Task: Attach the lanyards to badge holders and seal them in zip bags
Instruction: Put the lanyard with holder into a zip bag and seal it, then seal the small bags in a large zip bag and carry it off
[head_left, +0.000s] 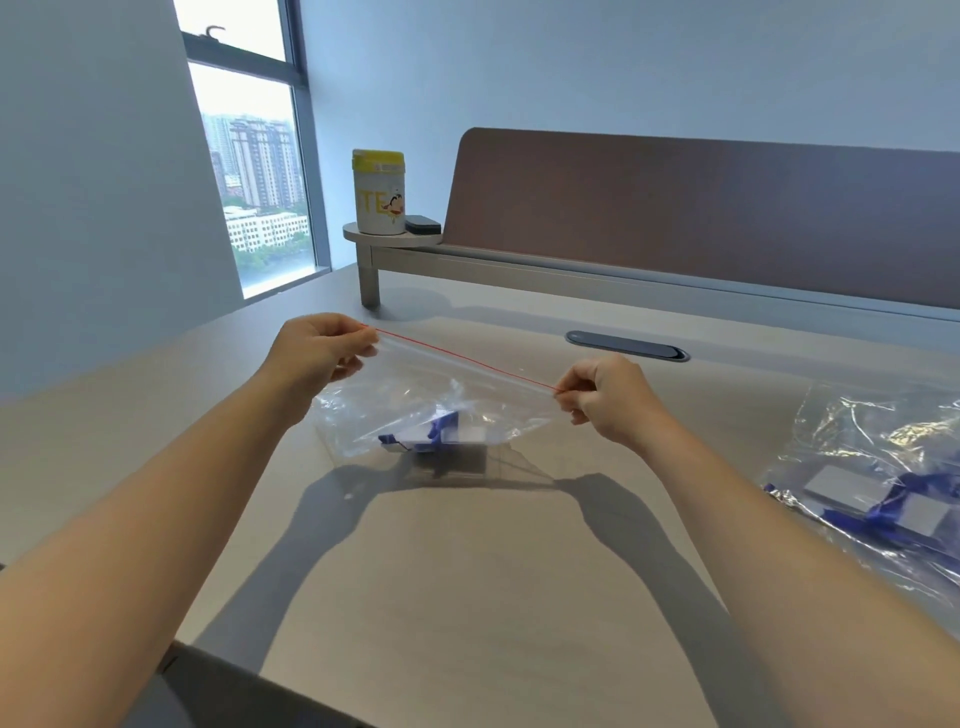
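Observation:
A clear zip bag (415, 395) with a red seal line along its top hangs above the table, stretched between my two hands. My left hand (319, 345) pinches the bag's left top corner. My right hand (608, 397) pinches the right top corner. Inside the bag, at its bottom, lies a badge holder with a blue lanyard (434, 434). The bag's lower edge hovers just over the table and casts a shadow below it.
At the right edge of the beige table (467, 571) lie more clear bags holding badge holders with blue lanyards (883, 493). A dark cable grommet (626, 345) sits behind my hands. A yellow-lidded canister (379, 192) and a small black object (422, 224) stand on a raised shelf by the brown partition.

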